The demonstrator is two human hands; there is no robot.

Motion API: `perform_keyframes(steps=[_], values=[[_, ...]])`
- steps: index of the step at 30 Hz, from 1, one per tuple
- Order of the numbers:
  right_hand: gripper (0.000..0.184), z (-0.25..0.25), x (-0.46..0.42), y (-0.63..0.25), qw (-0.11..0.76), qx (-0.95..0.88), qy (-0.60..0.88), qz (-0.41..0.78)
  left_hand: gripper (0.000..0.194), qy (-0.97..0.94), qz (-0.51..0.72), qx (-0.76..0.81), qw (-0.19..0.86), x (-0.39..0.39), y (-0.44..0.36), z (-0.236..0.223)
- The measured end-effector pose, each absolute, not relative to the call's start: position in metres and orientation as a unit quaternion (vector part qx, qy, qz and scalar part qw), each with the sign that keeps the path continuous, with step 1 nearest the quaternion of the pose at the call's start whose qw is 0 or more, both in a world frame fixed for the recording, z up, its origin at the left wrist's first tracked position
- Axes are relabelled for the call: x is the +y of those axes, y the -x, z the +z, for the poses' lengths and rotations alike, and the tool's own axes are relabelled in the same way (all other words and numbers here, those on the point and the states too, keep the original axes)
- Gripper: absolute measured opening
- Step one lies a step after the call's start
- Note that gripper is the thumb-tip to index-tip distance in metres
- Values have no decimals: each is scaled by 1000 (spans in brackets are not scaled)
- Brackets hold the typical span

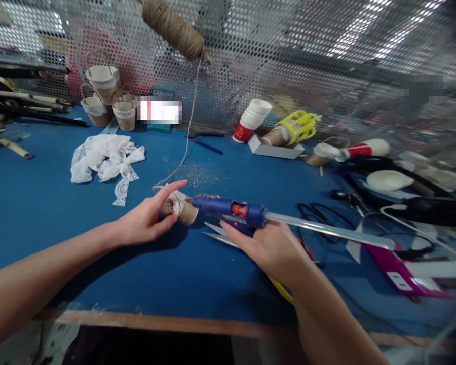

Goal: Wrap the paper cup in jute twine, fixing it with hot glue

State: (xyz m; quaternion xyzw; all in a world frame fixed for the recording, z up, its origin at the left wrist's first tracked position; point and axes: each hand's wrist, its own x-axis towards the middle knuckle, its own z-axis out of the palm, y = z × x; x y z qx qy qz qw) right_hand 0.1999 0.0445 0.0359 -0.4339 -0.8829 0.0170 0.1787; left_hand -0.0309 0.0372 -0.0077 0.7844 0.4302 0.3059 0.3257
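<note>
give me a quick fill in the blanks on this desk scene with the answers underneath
The right grip holds a blue ____.
The small cup is held in the person's ____.
The crumpled lace on the table is coloured ____.
In the stack of paper cups just left of the white tray, the bottom cup is mainly ____.

Missing words: glue gun; left grip; white; red

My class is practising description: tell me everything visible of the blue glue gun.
The glue gun has a blue plastic-looking body, an orange inner part and a small lit red light. A clear stick juts from its back. The right hand grips it roughly level above the tabletop, tip pointing left towards the twine-wrapped cup; whether they touch is unclear.
</note>
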Motion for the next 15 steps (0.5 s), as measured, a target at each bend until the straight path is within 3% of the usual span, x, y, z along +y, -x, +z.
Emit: perform_keyframes(steps=[15], values=[[23,33,39,-209,150,-905,398,2,59,-781,308,426,336,37,31,-5]])
